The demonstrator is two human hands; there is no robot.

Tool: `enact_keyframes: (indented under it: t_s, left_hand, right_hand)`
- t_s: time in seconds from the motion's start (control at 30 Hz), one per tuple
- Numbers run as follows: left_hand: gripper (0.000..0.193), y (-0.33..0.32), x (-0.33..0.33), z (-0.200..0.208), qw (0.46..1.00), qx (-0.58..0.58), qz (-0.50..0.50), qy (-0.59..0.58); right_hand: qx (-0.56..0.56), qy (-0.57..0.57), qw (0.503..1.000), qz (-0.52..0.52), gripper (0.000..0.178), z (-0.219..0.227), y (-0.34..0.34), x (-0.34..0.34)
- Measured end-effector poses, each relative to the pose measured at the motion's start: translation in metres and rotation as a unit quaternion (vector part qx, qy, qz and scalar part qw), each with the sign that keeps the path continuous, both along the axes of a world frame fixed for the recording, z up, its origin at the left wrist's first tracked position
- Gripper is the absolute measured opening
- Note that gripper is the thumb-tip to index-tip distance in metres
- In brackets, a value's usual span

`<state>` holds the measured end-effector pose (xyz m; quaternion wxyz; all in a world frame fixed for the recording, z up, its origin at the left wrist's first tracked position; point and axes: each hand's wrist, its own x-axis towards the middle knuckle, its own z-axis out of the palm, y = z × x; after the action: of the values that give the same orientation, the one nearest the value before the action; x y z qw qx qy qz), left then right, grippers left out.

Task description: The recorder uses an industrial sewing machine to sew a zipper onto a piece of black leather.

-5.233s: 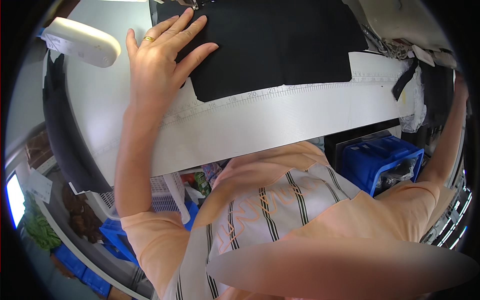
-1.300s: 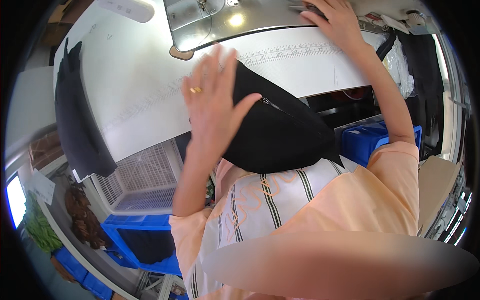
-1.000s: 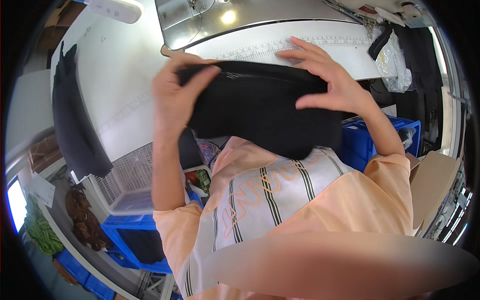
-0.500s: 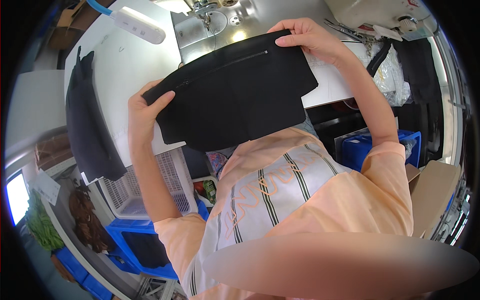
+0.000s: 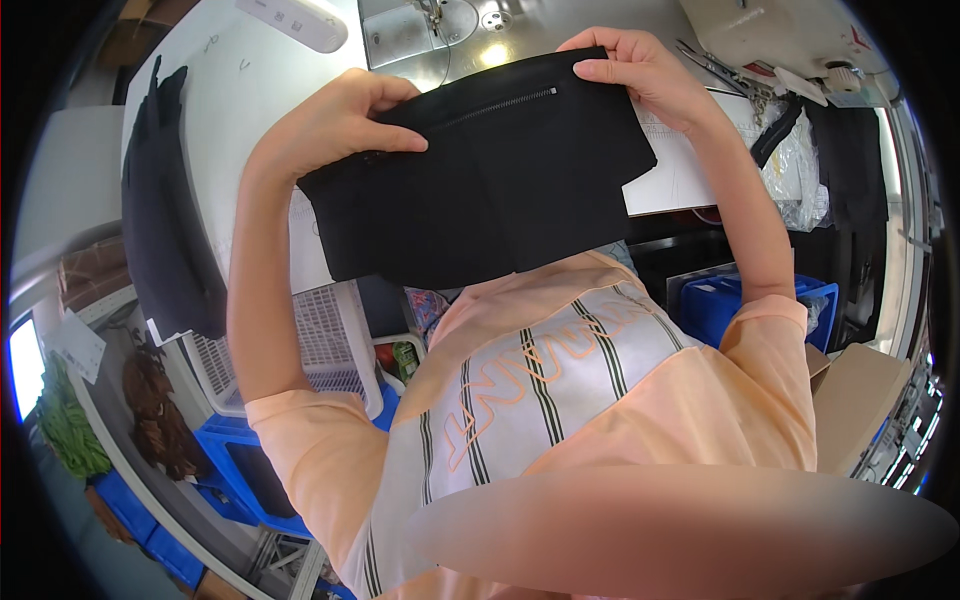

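A black fabric panel [image 5: 480, 200] with a notched lower right corner is held up in front of me. Along its upper part runs a metal-toothed zipper [image 5: 510, 101]. My right hand [image 5: 640, 75] pinches the top right corner between thumb and fingers. My left hand [image 5: 345, 120] is closed on the top edge further in, its thumb lying over the front and covering the zipper's left part. Beyond the panel is the sewing machine's metal bed [image 5: 540, 30].
Dark fabric pieces [image 5: 170, 220] hang over the left edge of the white table [image 5: 225, 110]. A white plastic basket [image 5: 330, 330] stands below. Scissors [image 5: 705, 62] and a clear plastic bag [image 5: 795, 170] lie at the right. A blue crate [image 5: 710, 305] is lower right.
My left hand has slid inward along the top edge, from the panel's left corner toward the middle. The panel has shifted slightly right and up; my right hand keeps its corner.
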<state>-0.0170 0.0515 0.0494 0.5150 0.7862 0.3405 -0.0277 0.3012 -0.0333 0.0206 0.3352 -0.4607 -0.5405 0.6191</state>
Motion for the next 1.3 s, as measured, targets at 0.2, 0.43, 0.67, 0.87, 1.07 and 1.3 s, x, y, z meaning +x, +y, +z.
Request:
enact_keyframes:
  t_s: [0.2,0.43,0.67,0.87,1.07,1.3]
  left_hand:
    - [0.029,-0.013,0.027,-0.003,1.000,-0.010,-0.002,0.007]
    - [0.027,-0.022,0.027,-0.006,0.995,-0.032,0.070,0.058]
    - [0.019,0.027,-0.026,0.001,0.994,-0.040,0.091,-0.039]
    - [0.027,0.045,-0.054,-0.012,0.976,0.040,0.203,-0.066]
    - [0.031,0.045,-0.058,-0.016,0.968,0.052,0.230,-0.087]
    - [0.030,0.049,-0.057,-0.016,0.968,0.028,0.229,-0.096]
  right_hand:
    - [0.021,0.001,1.000,-0.022,0.024,0.000,-0.005,-0.002]
    - [0.026,0.015,0.999,-0.028,0.025,-0.004,-0.001,-0.007]
    - [0.017,-0.013,0.989,-0.147,0.022,-0.008,0.044,0.000]
    - [-0.005,0.013,0.993,-0.121,0.032,-0.002,0.051,0.001]
    - [0.009,0.015,0.991,-0.135,0.033,-0.008,0.057,0.000]
    - [0.009,0.010,0.989,-0.146,0.032,-0.005,0.053,-0.002]
